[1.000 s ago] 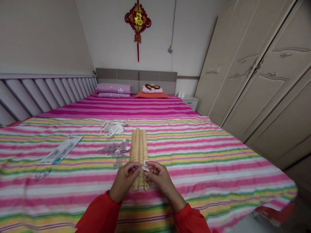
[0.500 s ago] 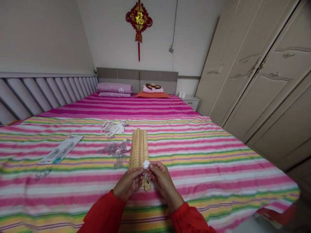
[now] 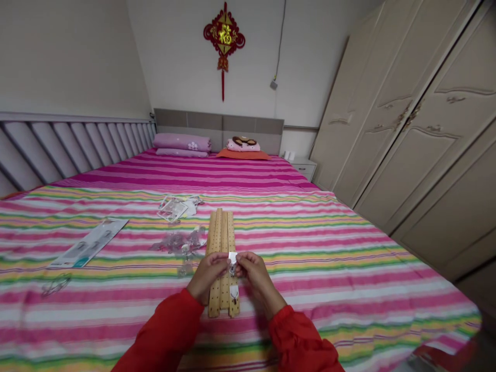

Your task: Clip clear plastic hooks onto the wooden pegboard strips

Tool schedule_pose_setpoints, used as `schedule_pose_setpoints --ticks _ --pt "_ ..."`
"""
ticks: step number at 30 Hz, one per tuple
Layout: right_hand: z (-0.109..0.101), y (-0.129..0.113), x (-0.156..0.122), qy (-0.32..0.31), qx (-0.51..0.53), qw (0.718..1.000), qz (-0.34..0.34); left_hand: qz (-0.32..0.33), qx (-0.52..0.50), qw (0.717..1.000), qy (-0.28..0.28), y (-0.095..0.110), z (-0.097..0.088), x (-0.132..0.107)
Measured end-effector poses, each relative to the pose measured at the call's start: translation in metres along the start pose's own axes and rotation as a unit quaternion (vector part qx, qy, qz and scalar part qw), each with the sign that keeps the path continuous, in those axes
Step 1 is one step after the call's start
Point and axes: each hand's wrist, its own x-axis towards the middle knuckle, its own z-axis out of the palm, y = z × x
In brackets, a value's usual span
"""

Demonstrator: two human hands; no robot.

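A long wooden strip board (image 3: 220,232) with rows of small holes lies lengthwise on the striped bed cover (image 3: 329,258). My left hand (image 3: 207,275) and my right hand (image 3: 253,274) meet above its near half, both pinched on a small white clip (image 3: 232,258) held between the fingertips. Another small white clip (image 3: 234,294) sits on the board's near right edge, just below my hands. Red sleeves cover both forearms.
Clear plastic bags and small parts (image 3: 180,240) lie left of the board, more packaging (image 3: 174,206) behind them. A printed card (image 3: 89,243) rests at the left. Pillows (image 3: 182,142) lie at the headboard. A cream wardrobe (image 3: 418,134) fills the right wall.
My hands have moved a little further up the board with the white clip, uncovering a clip fixed on the board's near right edge. The view has tilted slightly down.
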Motion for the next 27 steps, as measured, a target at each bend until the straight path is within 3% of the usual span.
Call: schedule_pose_setpoints --ticks 5,14,27 --pt "-0.002 0.003 0.021 0.022 -0.015 1.000 0.017 0.027 0.032 0.999 0.010 0.004 0.002 0.025" --pt "-0.014 0.028 0.054 0.051 -0.047 0.998 0.002 0.025 0.096 0.993 0.066 -0.026 -0.003 0.063" --pt "-0.022 0.044 0.065 0.080 -0.069 0.994 0.006 0.074 0.226 0.967 0.096 -0.044 -0.009 0.084"
